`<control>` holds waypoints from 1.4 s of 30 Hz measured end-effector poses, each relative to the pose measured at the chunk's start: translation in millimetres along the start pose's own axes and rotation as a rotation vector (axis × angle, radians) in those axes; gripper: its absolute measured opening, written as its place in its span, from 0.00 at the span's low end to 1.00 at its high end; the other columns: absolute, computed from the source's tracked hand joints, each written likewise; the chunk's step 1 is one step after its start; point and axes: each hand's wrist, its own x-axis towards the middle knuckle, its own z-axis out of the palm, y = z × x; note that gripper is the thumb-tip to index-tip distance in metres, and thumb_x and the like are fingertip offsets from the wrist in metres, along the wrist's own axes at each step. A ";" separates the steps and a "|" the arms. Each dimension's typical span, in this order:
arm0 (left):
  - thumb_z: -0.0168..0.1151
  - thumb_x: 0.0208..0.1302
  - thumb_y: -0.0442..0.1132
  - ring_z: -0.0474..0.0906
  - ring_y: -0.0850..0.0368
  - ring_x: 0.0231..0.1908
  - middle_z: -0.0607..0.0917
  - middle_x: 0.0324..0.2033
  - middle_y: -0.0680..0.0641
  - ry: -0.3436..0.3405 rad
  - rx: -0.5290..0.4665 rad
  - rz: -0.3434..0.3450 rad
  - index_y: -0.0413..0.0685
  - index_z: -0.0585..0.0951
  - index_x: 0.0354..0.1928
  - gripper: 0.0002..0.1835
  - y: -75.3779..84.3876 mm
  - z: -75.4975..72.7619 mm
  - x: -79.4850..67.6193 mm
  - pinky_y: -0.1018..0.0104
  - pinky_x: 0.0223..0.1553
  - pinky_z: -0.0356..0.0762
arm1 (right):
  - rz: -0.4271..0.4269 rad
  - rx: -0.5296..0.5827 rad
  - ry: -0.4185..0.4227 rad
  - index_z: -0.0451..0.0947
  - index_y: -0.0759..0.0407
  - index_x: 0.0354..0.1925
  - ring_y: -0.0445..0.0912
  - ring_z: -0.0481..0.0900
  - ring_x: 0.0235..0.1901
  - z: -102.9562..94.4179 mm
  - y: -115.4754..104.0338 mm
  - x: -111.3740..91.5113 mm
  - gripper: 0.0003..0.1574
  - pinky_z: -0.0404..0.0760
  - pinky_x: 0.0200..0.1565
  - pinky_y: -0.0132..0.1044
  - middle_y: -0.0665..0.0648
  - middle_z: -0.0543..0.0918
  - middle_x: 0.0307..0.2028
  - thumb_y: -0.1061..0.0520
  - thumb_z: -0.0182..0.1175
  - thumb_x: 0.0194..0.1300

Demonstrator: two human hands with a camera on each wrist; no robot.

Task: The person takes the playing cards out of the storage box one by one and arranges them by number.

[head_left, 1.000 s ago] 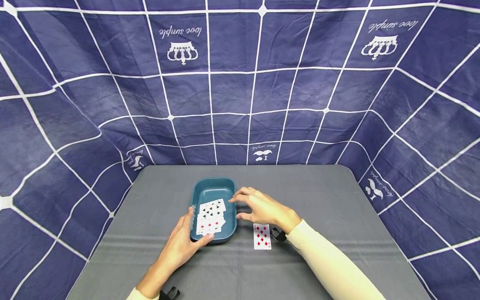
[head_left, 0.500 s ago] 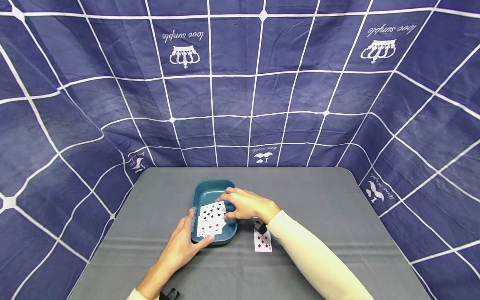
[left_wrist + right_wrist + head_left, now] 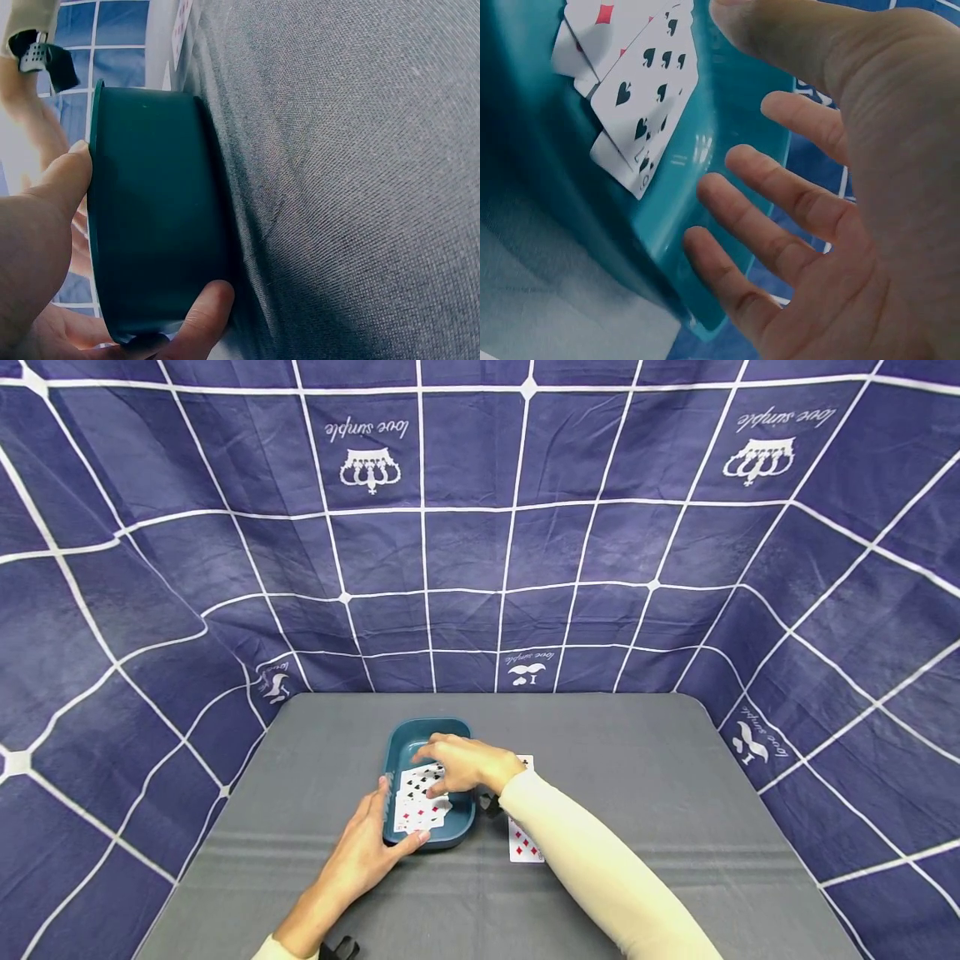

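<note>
A blue-green plastic tray [image 3: 408, 748] stands on the table and holds several overlapping playing cards [image 3: 420, 812]. Spades and red diamonds show on them in the head view. My left hand [image 3: 366, 843] grips the tray's near left corner; in the left wrist view the thumb lies on the rim and a finger bears on the outer wall. Over the tray hovers my right hand [image 3: 467, 765], fingers spread and slightly bent. The right wrist view shows nothing between those fingers, and the spade cards [image 3: 649, 94] lie just beyond the thumb.
On the grey table [image 3: 615, 760], right of the tray, lies a diamond card [image 3: 524, 847], partly covered by my right sleeve [image 3: 592, 852]. Another card [image 3: 528, 762] peeks out behind the right wrist. A blue gridded cloth [image 3: 480, 552] hangs around the back and sides.
My right hand has moved left, from the tray's right edge to above the cards inside it. A card right of the tray now shows behind the wrist. My left hand stays put.
</note>
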 end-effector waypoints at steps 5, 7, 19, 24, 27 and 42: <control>0.81 0.72 0.68 0.74 0.27 0.83 0.69 0.86 0.27 -0.007 -0.002 -0.005 0.31 0.51 0.94 0.70 0.6 -1.6 -0.5 0.30 0.79 0.77 | 0.037 -0.024 -0.048 0.82 0.42 0.81 0.48 0.83 0.77 2.9 -5.1 12.2 0.44 0.82 0.79 0.46 0.53 0.84 0.75 0.40 0.83 0.74; 0.81 0.72 0.68 0.74 0.27 0.83 0.69 0.86 0.27 -0.004 0.000 -0.007 0.31 0.52 0.94 0.70 0.9 -2.2 -1.2 0.30 0.79 0.77 | 0.054 -0.045 -0.064 0.82 0.41 0.81 0.48 0.83 0.77 4.6 -7.1 16.7 0.44 0.81 0.79 0.44 0.53 0.85 0.75 0.39 0.84 0.73; 0.82 0.71 0.67 0.78 0.30 0.80 0.72 0.84 0.27 0.011 -0.001 0.014 0.30 0.54 0.93 0.69 2.4 -1.9 -4.0 0.32 0.77 0.80 | 0.138 -0.086 -0.113 0.85 0.40 0.78 0.48 0.84 0.75 15.1 -14.4 25.3 0.47 0.84 0.75 0.41 0.55 0.83 0.76 0.45 0.91 0.64; 0.82 0.70 0.67 0.78 0.30 0.79 0.73 0.84 0.28 0.013 -0.002 0.016 0.30 0.54 0.93 0.70 2.8 -1.3 -3.5 0.32 0.76 0.81 | 0.150 -0.111 -0.107 0.86 0.39 0.77 0.45 0.85 0.70 17.2 -14.3 24.9 0.47 0.86 0.71 0.39 0.54 0.82 0.72 0.48 0.91 0.63; 0.82 0.71 0.67 0.78 0.30 0.80 0.72 0.84 0.27 0.011 -0.005 0.012 0.30 0.54 0.93 0.70 2.6 -1.4 -3.5 0.32 0.77 0.80 | 0.146 -0.111 -0.104 0.87 0.40 0.76 0.45 0.86 0.66 17.3 -14.4 25.0 0.45 0.87 0.68 0.38 0.55 0.83 0.69 0.51 0.91 0.63; 0.83 0.71 0.65 0.77 0.30 0.80 0.72 0.84 0.28 0.015 -0.013 0.022 0.29 0.54 0.92 0.69 2.3 -0.6 -2.2 0.32 0.78 0.79 | 0.151 -0.107 -0.073 0.88 0.41 0.74 0.44 0.86 0.63 22.1 -13.8 24.9 0.42 0.85 0.68 0.36 0.56 0.83 0.67 0.54 0.89 0.64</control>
